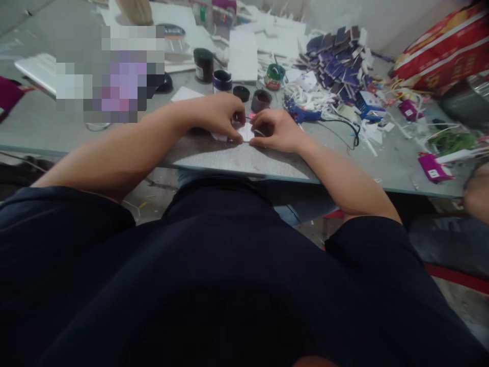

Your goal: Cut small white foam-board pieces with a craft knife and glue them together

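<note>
Near the front edge of the worktable point(282, 162), both hands pinch a small flat white piece point(246, 133) that looks like card or foam board. My left hand point(221, 116) has its thumb and fingers closed on the piece's left side. From the right, my right hand point(280, 131) grips the opposite side, its fingers curled. A small pink spot shows by the right fingertips. Just behind the hands stand a small dark open pot point(262, 100), a black round lid point(241, 94) and a dark blue jar point(222, 81).
Farther back are a dark jar point(204, 65) and a green-and-red jar point(274, 77) holding a brush. A blue glue gun point(305, 114) trails its cord rightward. Behind it rises a heap of dark purple pieces point(338, 56). Another person's limb point(477, 191) shows at the right edge.
</note>
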`<control>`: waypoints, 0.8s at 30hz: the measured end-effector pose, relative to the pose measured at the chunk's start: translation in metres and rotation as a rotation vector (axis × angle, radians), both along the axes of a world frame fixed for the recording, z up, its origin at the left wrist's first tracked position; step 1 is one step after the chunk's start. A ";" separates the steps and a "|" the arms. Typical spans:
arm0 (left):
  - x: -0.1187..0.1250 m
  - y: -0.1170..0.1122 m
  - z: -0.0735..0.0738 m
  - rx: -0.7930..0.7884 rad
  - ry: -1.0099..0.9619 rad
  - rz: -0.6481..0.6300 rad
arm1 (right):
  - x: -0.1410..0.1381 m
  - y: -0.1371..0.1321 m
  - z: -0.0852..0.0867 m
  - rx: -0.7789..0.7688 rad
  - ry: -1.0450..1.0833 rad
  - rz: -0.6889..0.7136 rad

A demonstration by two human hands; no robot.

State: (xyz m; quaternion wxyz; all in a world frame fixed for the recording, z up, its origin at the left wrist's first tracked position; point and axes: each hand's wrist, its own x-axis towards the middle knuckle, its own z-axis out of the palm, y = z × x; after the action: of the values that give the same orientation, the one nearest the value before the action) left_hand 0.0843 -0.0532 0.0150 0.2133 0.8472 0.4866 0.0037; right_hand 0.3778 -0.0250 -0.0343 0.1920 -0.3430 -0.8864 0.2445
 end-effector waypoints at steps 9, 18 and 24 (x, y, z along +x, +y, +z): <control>-0.001 0.002 -0.002 0.010 -0.011 -0.007 | -0.001 0.000 0.000 -0.010 0.011 0.011; 0.000 0.004 -0.005 0.070 -0.001 -0.023 | 0.000 0.004 -0.007 -0.059 0.132 -0.025; 0.000 0.002 -0.005 0.095 -0.012 -0.042 | 0.000 0.005 -0.003 -0.130 0.175 -0.063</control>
State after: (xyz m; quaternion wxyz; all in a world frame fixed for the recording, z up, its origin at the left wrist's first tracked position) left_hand 0.0845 -0.0512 0.0103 0.1757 0.8663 0.4668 0.0275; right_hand 0.3775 -0.0202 -0.0375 0.2537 -0.3597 -0.8374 0.3242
